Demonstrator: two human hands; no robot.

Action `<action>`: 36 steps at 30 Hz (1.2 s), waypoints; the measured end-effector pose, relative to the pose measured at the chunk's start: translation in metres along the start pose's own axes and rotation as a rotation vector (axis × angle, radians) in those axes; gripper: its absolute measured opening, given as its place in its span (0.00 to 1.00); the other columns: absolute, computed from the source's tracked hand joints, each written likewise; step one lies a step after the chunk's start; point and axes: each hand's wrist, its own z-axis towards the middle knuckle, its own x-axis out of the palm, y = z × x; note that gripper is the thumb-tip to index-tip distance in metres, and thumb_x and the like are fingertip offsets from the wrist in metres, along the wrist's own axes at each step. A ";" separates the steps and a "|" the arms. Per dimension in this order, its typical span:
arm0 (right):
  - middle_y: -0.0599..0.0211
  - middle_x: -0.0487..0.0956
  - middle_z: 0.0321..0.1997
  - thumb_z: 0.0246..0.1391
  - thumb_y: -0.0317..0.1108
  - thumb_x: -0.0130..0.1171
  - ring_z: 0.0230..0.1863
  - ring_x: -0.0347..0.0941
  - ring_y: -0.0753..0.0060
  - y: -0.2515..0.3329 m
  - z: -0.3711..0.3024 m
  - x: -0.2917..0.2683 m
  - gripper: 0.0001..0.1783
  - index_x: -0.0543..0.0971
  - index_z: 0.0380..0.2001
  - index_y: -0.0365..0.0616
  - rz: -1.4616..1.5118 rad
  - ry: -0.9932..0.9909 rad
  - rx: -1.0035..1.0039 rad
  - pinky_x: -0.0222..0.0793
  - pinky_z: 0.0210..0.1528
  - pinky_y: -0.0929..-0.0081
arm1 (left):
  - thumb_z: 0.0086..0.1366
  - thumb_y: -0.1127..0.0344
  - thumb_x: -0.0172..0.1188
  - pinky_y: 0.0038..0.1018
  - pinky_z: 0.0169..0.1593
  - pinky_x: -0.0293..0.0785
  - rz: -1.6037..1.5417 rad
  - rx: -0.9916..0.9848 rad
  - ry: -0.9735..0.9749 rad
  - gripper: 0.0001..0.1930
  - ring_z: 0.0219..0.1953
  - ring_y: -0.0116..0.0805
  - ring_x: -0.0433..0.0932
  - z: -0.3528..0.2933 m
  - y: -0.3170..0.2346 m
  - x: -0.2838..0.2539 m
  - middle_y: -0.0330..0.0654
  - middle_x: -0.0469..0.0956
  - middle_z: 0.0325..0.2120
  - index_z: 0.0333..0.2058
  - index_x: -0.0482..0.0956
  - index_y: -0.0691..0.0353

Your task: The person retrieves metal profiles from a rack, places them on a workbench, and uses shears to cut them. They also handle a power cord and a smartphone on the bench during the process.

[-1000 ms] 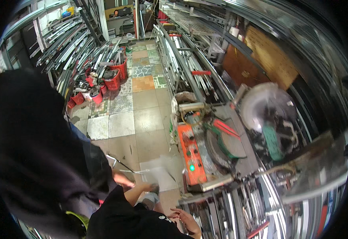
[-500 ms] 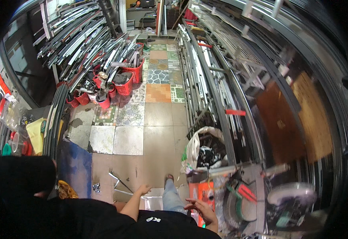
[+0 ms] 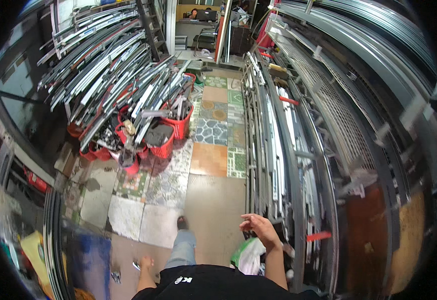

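Note:
My right hand (image 3: 259,229) is raised over the floor beside the long rack, its fingers loosely bent and apart, with nothing in it. Beneath that forearm, a white and green sack (image 3: 249,256) is partly covered. My left hand (image 3: 147,262) hangs low beside my leg, its fingers small in view and loosely apart, and I see nothing held in it. Close to it on the floor lies a short piece of shiny metal (image 3: 136,265). My jeans-clad leg (image 3: 182,247) is stretched forward on the tiles.
Along the right runs a rack of long metal profiles (image 3: 277,150). Red baskets (image 3: 162,150) with offcuts stand ahead on the left, below a large heap of profiles (image 3: 103,75). Patchwork tiles (image 3: 211,131) lead to a doorway, where a person (image 3: 194,13) sits near a desk.
I have moved forward, and the baskets and rack are nearer. My right hand has risen and reaches farther ahead. My left hand has dropped back to the left. The view has turned slightly.

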 end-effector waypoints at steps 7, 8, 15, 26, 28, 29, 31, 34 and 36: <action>0.61 0.83 0.37 0.65 0.43 0.50 0.37 0.79 0.72 0.095 0.217 -0.032 0.21 0.76 0.50 0.36 0.114 -0.278 0.010 0.72 0.44 0.76 | 0.62 0.53 0.55 0.40 0.30 0.76 0.555 -0.057 0.415 0.17 0.24 0.37 0.80 0.158 -0.251 0.033 0.46 0.82 0.24 0.31 0.82 0.63; 0.61 0.83 0.37 0.65 0.44 0.51 0.37 0.79 0.72 0.117 0.239 -0.043 0.22 0.76 0.50 0.36 0.096 -0.288 0.011 0.72 0.44 0.76 | 0.62 0.54 0.55 0.40 0.31 0.76 0.415 0.012 0.329 0.17 0.25 0.38 0.81 0.184 -0.306 0.040 0.47 0.82 0.25 0.32 0.82 0.64; 0.63 0.83 0.34 0.64 0.41 0.52 0.35 0.78 0.73 0.293 0.405 -0.179 0.18 0.79 0.45 0.36 -0.288 -0.615 -0.230 0.71 0.45 0.74 | 0.66 0.59 0.56 0.31 0.31 0.77 0.260 0.474 0.165 0.15 0.24 0.33 0.80 0.343 -0.638 0.150 0.46 0.83 0.26 0.37 0.81 0.67; 0.59 0.80 0.48 0.62 0.39 0.52 0.50 0.75 0.66 0.595 0.729 -0.570 0.20 0.76 0.52 0.37 -1.025 -1.199 -0.286 0.67 0.54 0.70 | 0.59 0.40 0.61 0.34 0.29 0.76 0.194 0.199 0.444 0.32 0.27 0.38 0.80 0.410 -0.877 0.290 0.50 0.81 0.28 0.41 0.78 0.71; 0.57 0.80 0.50 0.63 0.39 0.51 0.53 0.75 0.64 0.617 0.771 -0.636 0.21 0.74 0.54 0.39 -1.183 -1.348 -0.177 0.67 0.54 0.71 | 0.60 0.43 0.60 0.34 0.28 0.75 0.342 0.200 0.412 0.29 0.26 0.38 0.79 0.427 -0.907 0.305 0.49 0.81 0.27 0.39 0.78 0.70; 0.54 0.79 0.52 0.63 0.39 0.51 0.55 0.74 0.61 0.625 0.787 -0.664 0.21 0.74 0.55 0.38 -1.278 -1.304 -0.213 0.66 0.57 0.69 | 0.61 0.44 0.60 0.34 0.28 0.75 0.319 0.145 0.429 0.27 0.25 0.38 0.79 0.437 -0.922 0.312 0.49 0.80 0.26 0.38 0.78 0.70; 0.49 0.76 0.56 0.63 0.38 0.51 0.59 0.71 0.56 0.631 0.813 -0.709 0.22 0.73 0.55 0.37 -1.350 -1.286 -0.148 0.63 0.61 0.67 | 0.61 0.47 0.59 0.34 0.27 0.74 0.379 0.110 0.429 0.24 0.24 0.38 0.78 0.463 -0.956 0.326 0.49 0.80 0.25 0.36 0.78 0.69; 0.47 0.73 0.60 0.65 0.41 0.47 0.63 0.67 0.51 0.650 0.850 -0.756 0.23 0.72 0.56 0.38 -1.407 -1.266 -0.053 0.60 0.65 0.64 | 0.63 0.51 0.57 0.35 0.26 0.73 0.479 0.128 0.400 0.20 0.23 0.37 0.77 0.508 -1.031 0.347 0.48 0.80 0.23 0.32 0.78 0.68; 0.47 0.72 0.61 0.65 0.43 0.46 0.64 0.66 0.50 0.662 0.873 -0.776 0.24 0.72 0.57 0.38 -1.417 -1.294 -0.015 0.58 0.67 0.63 | 0.64 0.54 0.56 0.35 0.26 0.72 0.505 0.160 0.376 0.18 0.22 0.37 0.76 0.536 -1.093 0.366 0.48 0.80 0.22 0.30 0.78 0.67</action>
